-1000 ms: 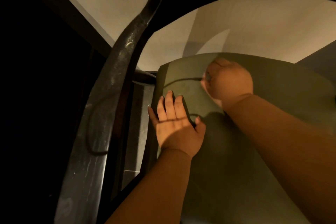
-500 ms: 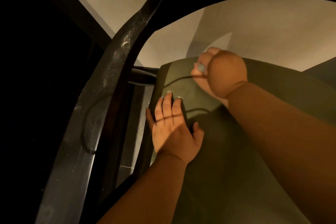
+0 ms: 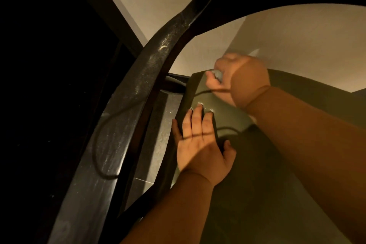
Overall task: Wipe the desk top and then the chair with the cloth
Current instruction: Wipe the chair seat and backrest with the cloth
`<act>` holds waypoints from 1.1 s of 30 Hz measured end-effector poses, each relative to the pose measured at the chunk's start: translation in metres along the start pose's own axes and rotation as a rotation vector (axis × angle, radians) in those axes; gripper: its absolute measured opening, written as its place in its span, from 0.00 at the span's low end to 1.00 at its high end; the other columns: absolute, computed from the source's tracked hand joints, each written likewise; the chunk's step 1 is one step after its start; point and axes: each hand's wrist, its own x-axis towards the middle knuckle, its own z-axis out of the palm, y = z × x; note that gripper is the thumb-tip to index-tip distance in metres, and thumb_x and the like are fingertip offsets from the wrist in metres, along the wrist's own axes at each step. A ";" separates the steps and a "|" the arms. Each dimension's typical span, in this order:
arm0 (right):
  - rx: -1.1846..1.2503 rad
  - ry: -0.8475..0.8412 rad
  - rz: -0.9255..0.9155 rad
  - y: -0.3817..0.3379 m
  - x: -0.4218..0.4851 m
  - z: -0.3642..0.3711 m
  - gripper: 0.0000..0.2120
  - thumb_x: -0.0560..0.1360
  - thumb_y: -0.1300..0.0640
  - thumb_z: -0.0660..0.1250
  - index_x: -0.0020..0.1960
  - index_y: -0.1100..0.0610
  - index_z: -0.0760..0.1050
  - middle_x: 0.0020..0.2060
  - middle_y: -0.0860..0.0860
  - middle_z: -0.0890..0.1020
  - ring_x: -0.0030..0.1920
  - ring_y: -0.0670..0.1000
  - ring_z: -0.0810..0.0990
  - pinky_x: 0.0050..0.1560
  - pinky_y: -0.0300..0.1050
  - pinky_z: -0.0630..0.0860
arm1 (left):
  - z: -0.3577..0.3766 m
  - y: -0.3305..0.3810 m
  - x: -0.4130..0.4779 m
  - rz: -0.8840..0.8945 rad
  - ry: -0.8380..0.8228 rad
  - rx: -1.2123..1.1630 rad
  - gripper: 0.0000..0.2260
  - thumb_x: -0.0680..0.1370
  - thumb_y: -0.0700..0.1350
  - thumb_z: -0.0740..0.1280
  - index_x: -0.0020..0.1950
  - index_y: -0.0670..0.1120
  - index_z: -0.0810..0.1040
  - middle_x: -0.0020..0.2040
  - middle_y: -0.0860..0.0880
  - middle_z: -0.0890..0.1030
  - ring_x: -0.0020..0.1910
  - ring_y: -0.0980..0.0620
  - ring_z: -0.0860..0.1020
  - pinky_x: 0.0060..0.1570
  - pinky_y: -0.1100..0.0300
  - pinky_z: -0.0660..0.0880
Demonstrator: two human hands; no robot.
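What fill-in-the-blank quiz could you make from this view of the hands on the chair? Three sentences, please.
1. The left hand lies flat on the ___ seat.
2. The small grey thing is gripped by the ___.
3. The dark curved chair frame runs on the ___ side of both hands.
Missing words: green; right hand; left.

A thin dark cable (image 3: 198, 93), grey speckled floor tiles (image 3: 158, 144), and a pale surface (image 3: 297, 45) beyond.

The left hand (image 3: 200, 148) lies flat on the green chair seat (image 3: 227, 114). The right hand (image 3: 242, 77) holds a grey cloth (image 3: 217, 75) at its far corner.
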 end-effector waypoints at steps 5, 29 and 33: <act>0.149 0.024 -0.192 -0.025 -0.030 0.019 0.16 0.78 0.45 0.62 0.47 0.53 0.84 0.42 0.52 0.82 0.39 0.54 0.80 0.42 0.49 0.80 | 0.002 -0.002 -0.001 0.009 0.011 0.019 0.41 0.71 0.62 0.62 0.78 0.41 0.61 0.75 0.39 0.68 0.77 0.39 0.64 0.76 0.30 0.58; -0.002 -0.181 -0.282 -0.043 0.021 0.005 0.17 0.79 0.44 0.58 0.35 0.52 0.68 0.33 0.48 0.69 0.36 0.54 0.75 0.40 0.48 0.75 | -0.001 -0.001 -0.001 0.016 -0.006 -0.014 0.35 0.70 0.62 0.64 0.73 0.48 0.67 0.77 0.41 0.66 0.77 0.40 0.63 0.77 0.32 0.56; 0.151 -0.082 -0.305 -0.045 -0.003 0.007 0.12 0.74 0.48 0.69 0.35 0.52 0.77 0.31 0.48 0.72 0.30 0.50 0.71 0.34 0.41 0.70 | -0.002 -0.001 0.000 0.015 -0.002 0.013 0.33 0.69 0.62 0.64 0.70 0.46 0.69 0.71 0.39 0.70 0.73 0.38 0.66 0.75 0.30 0.60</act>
